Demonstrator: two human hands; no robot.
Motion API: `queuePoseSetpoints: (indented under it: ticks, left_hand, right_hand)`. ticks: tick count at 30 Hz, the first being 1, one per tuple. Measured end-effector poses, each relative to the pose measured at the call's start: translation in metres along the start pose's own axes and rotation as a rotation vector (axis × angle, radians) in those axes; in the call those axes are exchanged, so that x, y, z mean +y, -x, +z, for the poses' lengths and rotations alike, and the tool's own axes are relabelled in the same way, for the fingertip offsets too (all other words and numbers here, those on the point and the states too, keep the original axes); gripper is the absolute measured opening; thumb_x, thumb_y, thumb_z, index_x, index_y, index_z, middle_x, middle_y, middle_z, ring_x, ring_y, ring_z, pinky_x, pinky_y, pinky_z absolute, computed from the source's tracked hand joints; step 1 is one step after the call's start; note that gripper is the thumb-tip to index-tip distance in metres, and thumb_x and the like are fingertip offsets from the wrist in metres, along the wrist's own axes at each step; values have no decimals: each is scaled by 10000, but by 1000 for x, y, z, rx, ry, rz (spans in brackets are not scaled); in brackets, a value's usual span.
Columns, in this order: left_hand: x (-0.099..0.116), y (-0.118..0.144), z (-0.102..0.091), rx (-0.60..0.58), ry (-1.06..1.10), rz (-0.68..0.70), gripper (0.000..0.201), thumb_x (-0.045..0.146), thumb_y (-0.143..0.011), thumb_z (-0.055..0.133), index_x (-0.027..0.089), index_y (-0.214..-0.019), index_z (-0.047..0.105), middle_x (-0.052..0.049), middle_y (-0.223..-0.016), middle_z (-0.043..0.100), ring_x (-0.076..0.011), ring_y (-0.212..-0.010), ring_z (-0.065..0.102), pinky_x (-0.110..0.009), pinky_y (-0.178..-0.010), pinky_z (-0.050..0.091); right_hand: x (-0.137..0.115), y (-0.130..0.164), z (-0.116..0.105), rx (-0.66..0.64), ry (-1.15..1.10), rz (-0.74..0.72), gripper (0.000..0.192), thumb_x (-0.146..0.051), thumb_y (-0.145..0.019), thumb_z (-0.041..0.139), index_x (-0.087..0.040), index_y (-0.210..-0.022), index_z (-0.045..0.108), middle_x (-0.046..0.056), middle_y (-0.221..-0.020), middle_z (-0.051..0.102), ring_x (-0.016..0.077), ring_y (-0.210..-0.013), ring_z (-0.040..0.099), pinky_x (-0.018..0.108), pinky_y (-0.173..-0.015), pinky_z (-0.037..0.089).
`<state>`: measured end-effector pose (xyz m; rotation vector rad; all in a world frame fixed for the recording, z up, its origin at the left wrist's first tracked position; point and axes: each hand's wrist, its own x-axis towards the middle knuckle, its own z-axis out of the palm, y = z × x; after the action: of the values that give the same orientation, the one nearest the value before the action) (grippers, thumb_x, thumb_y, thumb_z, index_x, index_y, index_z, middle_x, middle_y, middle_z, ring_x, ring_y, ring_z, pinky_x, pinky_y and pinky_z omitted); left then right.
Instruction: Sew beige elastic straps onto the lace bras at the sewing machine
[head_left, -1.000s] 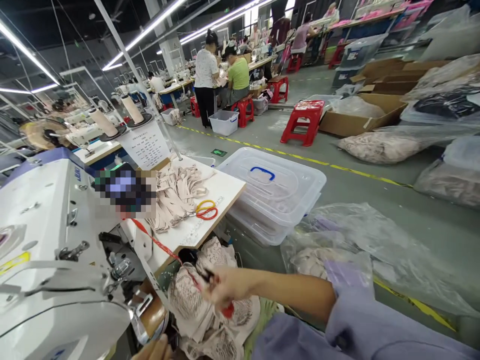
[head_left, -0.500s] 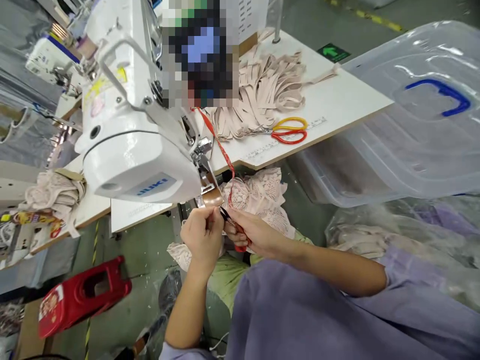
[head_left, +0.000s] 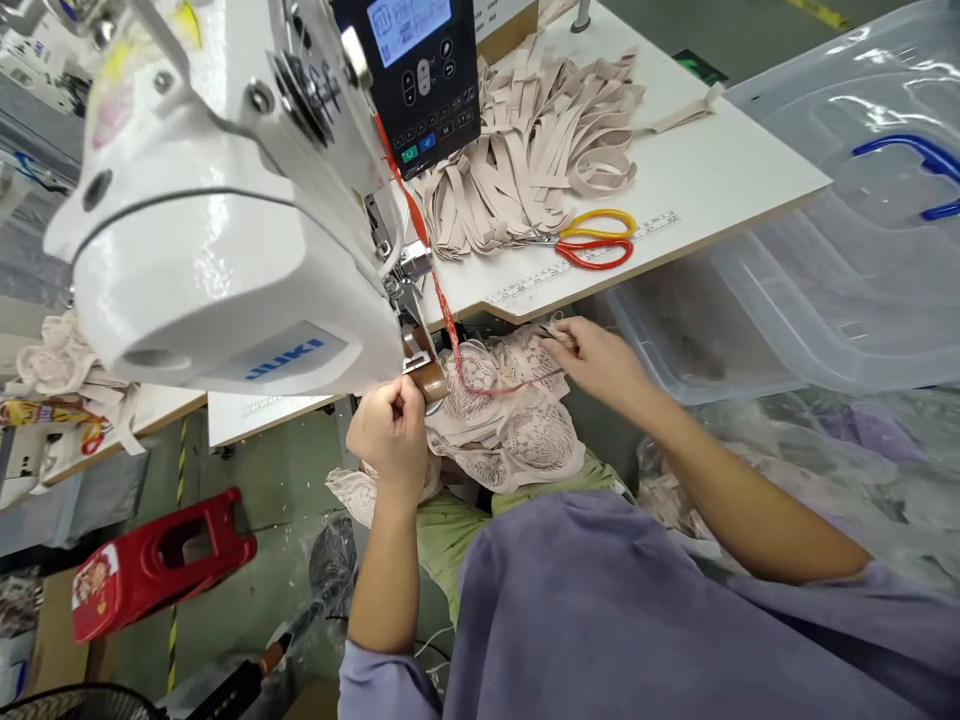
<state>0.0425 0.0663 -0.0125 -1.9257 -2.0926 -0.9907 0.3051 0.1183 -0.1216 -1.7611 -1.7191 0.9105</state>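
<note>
My left hand [head_left: 386, 435] is closed in a pinch beside the copper-coloured arm [head_left: 427, 382] under the sewing machine's head [head_left: 232, 290]; what its fingertips hold is hidden. Over at the right edge of a pale pink lace bra [head_left: 536, 435], my right hand [head_left: 604, 365] is closed. A dark tip of the small thread snips [head_left: 549, 331] shows at its fingers, the rest being covered. From the machine, a red braided cord [head_left: 452, 325] runs down and across the lace to that hand. The bra lies over my lap, below the table edge.
Beige fabric straps [head_left: 525, 150] lie heaped on the white table [head_left: 712, 170], by scissors [head_left: 596, 240] with yellow and red handles. A control panel [head_left: 420, 80] stands above them. A clear plastic bin [head_left: 757, 300] is at right, a red stool [head_left: 161, 565] at lower left.
My right hand has moved away from my left, to the right and up, stretching the red cord across the lace. My left hand stays near the machine. The view has shifted closer.
</note>
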Motion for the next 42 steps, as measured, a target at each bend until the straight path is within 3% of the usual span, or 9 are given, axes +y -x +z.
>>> queuePoseSetpoints:
  ticks: [3, 7, 13, 25, 29, 32, 35, 38, 42]
  left_hand:
    - [0, -4, 3, 31, -15, -9, 472, 319, -980, 516, 199, -531, 432, 37, -512, 392, -116, -528, 372, -294, -556, 247]
    - [2, -5, 3, 44, -66, -17, 471, 352, -974, 526, 203, -535, 444, 30, -520, 397, -128, -546, 376, -299, -559, 238]
    - [5, -7, 3, -2, -131, -35, 491, 343, -971, 523, 197, -531, 361, 37, -517, 318, -120, -528, 306, -306, -546, 192]
    - [8, -8, 3, -52, -179, -82, 512, 340, -967, 528, 195, -524, 316, 42, -508, 255, -119, -513, 275, -315, -542, 165]
    - [8, -9, 1, -79, -207, -101, 516, 366, -982, 505, 194, -514, 372, 39, -497, 287, -122, -518, 279, -310, -545, 168]
    - [10, -11, -3, -112, -250, -116, 464, 388, -992, 492, 196, -575, 552, 27, -500, 403, -126, -522, 347, -307, -557, 184]
    - [11, -14, -7, -128, -281, -122, 395, 406, -987, 509, 196, -709, 695, 2, -547, 546, -134, -547, 445, -302, -565, 197]
    - [12, -18, -11, -176, -295, -121, 384, 433, -987, 514, 202, -796, 754, -12, -562, 606, -142, -554, 488, -301, -565, 200]
    - [8, -20, -16, -228, -282, -105, 402, 467, -981, 523, 200, -812, 771, -15, -536, 611, -147, -515, 489, -298, -554, 213]
  right_hand:
    - [68, -15, -7, -101, 458, -28, 462, -390, -906, 540, -59, -1218, 621, 291, -1323, 574, 425, -1196, 548, 533, -998, 431]
    - [111, -11, -4, -218, 517, -25, 504, -395, -946, 523, -38, -1288, 620, 301, -1416, 525, 419, -1302, 497, 508, -1064, 398]
    - [115, -4, 9, -237, 443, -63, 516, -426, -973, 501, -70, -1331, 611, 264, -1416, 537, 368, -1324, 499, 442, -1088, 399]
    - [113, -9, 23, -224, 306, -175, 506, -444, -935, 513, -96, -1280, 641, 237, -1378, 567, 379, -1319, 523, 516, -1117, 428]
    - [82, -6, 21, -191, 198, -138, 441, -445, -928, 520, -142, -1212, 669, 193, -1320, 611, 367, -1218, 590, 518, -1015, 507]
    - [24, -2, 15, -119, 22, -182, 342, -410, -932, 546, -198, -1170, 672, 136, -1199, 653, 300, -1025, 658, 451, -842, 569]
    - [-51, 0, 11, -48, -178, -467, 241, -323, -950, 564, -221, -1141, 670, 90, -1075, 657, 223, -907, 651, 386, -835, 552]
    - [-111, -6, 16, -46, -231, -758, 281, -235, -989, 501, -219, -1230, 644, 93, -1085, 629, 212, -962, 619, 360, -870, 519]
    - [-144, -18, 28, -65, -209, -904, 307, -173, -990, 448, -202, -1191, 678, 98, -1050, 566, 200, -931, 574, 342, -853, 489]
